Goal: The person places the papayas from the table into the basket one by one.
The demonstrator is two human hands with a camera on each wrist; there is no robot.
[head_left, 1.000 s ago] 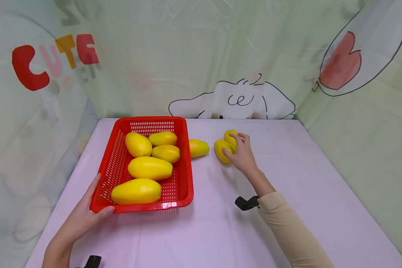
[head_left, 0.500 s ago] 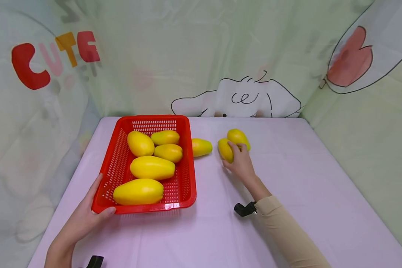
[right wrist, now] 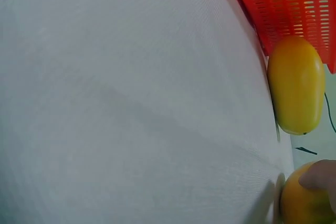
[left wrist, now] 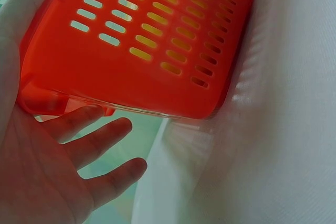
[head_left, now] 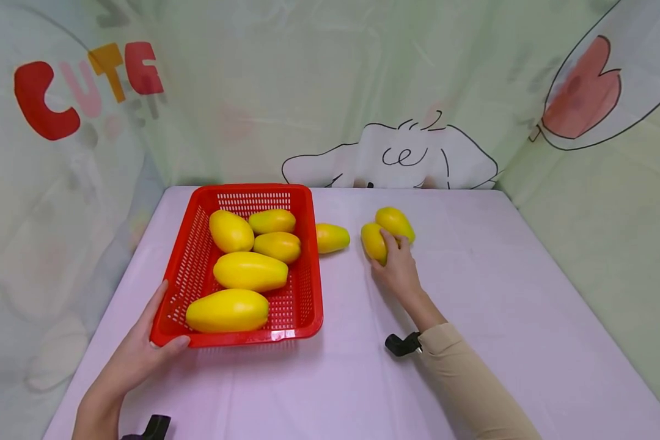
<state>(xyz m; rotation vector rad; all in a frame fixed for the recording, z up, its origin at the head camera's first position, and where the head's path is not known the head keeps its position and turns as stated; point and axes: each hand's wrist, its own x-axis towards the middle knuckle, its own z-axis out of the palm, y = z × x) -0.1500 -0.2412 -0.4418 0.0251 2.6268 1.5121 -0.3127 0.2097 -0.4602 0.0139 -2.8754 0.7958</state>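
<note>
My left hand (head_left: 140, 348) holds the near left corner of a red plastic basket (head_left: 316, 293), thumb over the rim. In the left wrist view, several of its fingers (left wrist: 105, 140) stretch out beneath that rim. Several yellow papayas (head_left: 250, 272) lie inside the basket. To its right, my right hand (head_left: 400, 269) grips a papaya (head_left: 372, 241) on the table, fingers over its top. Another papaya (head_left: 395, 223) lies right behind that one. A third papaya (head_left: 332, 238), greenish at its tip, lies against the basket's right side; the right wrist view shows this papaya (right wrist: 296, 85) too.
A pale pinkish cloth covers the table (head_left: 500, 293). Printed curtains (head_left: 225, 122) stand close at the back and both sides. Black camera mounts (head_left: 403, 345) jut out from the wrists.
My right hand has come down from above the two papayas and closed its fingers on the left one. The left hand stays on the basket; the head view has shifted slightly.
</note>
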